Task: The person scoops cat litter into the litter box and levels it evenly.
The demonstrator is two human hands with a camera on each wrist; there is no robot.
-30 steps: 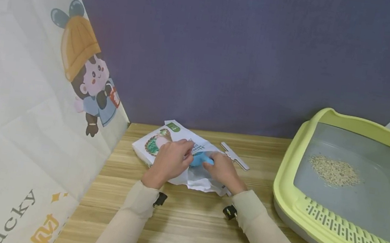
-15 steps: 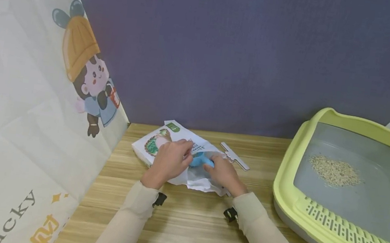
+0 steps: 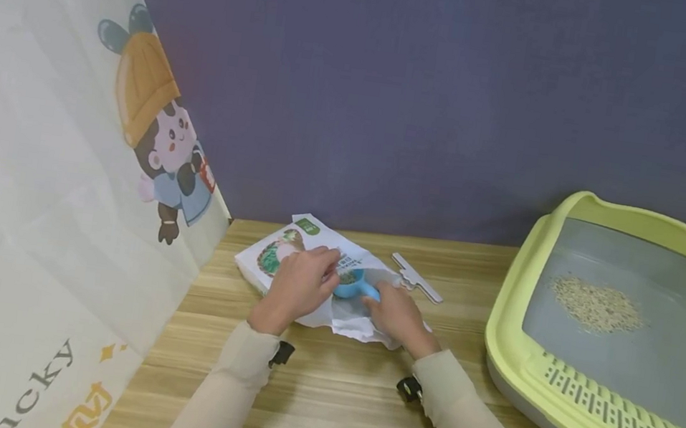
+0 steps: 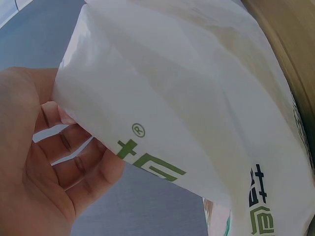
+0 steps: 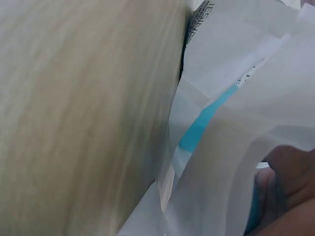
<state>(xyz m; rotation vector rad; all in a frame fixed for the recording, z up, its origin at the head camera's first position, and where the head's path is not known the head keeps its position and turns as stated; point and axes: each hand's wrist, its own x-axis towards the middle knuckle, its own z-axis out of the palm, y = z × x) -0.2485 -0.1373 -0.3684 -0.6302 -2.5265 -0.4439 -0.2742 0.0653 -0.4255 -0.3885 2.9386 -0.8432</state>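
A white printed bag (image 3: 320,240) lies on its side on the wooden table, its mouth facing the near right. My left hand (image 3: 300,284) pinches the upper edge of that mouth and holds it raised; the left wrist view shows the bag's film (image 4: 162,98) between thumb and fingers. My right hand (image 3: 397,315) grips the handle of a light-blue scoop (image 3: 361,289) at the opening. Greenish-brown granules show in the scoop's bowl, partly hidden by the left hand. In the right wrist view, loose bag film covers most of the scoop, and the fingers (image 5: 295,182) show at the lower right.
Behind the bag's right side lies a white sealing clip (image 3: 417,279). A yellow-green and grey litter box (image 3: 514,294) stands at the right, with a patch of pale pellets (image 3: 598,305) on its floor. A dark wall (image 3: 396,105) borders the table's back.
The scoop has tipped level and drawn slightly toward the right, so the granules in its bowl now show. The right hand has shifted a little right; the left keeps its grip on the bag.
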